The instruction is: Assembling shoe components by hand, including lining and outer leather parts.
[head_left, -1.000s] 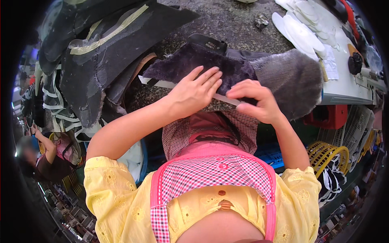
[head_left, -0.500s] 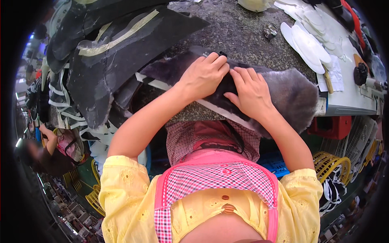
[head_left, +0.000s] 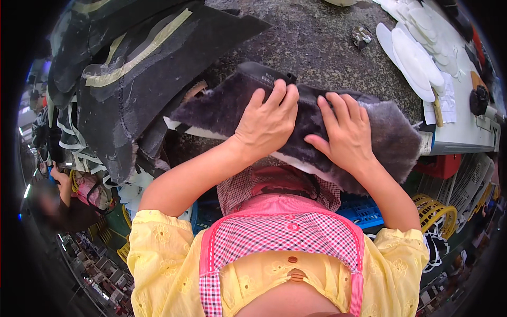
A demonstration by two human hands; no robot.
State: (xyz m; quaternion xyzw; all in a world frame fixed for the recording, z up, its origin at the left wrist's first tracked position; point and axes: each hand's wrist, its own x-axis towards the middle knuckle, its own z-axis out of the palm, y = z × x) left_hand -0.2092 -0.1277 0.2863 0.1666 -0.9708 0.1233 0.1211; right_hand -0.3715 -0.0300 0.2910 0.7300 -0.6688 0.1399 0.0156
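A dark grey furry piece with a smooth black strip on its far edge lies in front of me, near the table's front edge. White backing shows along its near side. My left hand is closed on the middle of this piece, fingers bent near the black strip, thumb hidden. To its right, my right hand rests palm down on the fur, with fingers spread and the thumb out to the side.
Large black sheets with tan strips are piled at left on the dark speckled table. White sole-shaped pieces lie at right by a wooden-handled tool. Yellow basket below right; another person far left.
The furry piece has been spread flatter and drawn slightly nearer. My right hand has moved right and down a little. My left hand's fingers have come somewhat apart.
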